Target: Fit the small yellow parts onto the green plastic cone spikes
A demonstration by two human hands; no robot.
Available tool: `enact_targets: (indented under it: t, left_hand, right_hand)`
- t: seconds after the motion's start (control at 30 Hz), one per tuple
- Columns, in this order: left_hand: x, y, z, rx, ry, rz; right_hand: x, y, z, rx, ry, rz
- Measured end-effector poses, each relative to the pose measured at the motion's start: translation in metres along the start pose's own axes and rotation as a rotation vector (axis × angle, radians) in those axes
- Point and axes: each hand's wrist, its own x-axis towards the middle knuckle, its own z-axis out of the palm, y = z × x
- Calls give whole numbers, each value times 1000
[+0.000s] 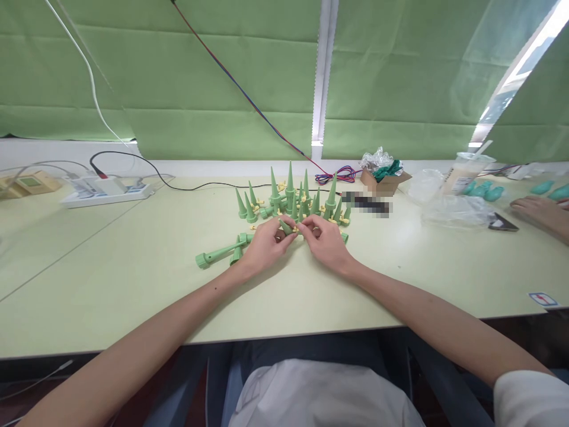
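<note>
At the frame's centre the left hand [265, 242] and right hand [323, 240] both pinch one green cone [285, 226]; steady, level fingers would likely keep its small yellow piece [294, 229] aligned.
</note>
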Motion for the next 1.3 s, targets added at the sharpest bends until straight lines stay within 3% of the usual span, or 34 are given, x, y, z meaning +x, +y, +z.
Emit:
enact_targets:
  t: [0.57, 0.83, 1.3]
  left_hand:
    - [-2, -7, 3, 101, -26, 160]
    - [-2, -9, 4, 125, -37, 194]
    - [1, -13, 4, 165, 94, 184]
  right_hand:
    - [5, 1, -1, -195, 34, -37]
    - [4, 2, 0, -170, 10, -1]
    - [1, -1, -1, 21, 8, -41]
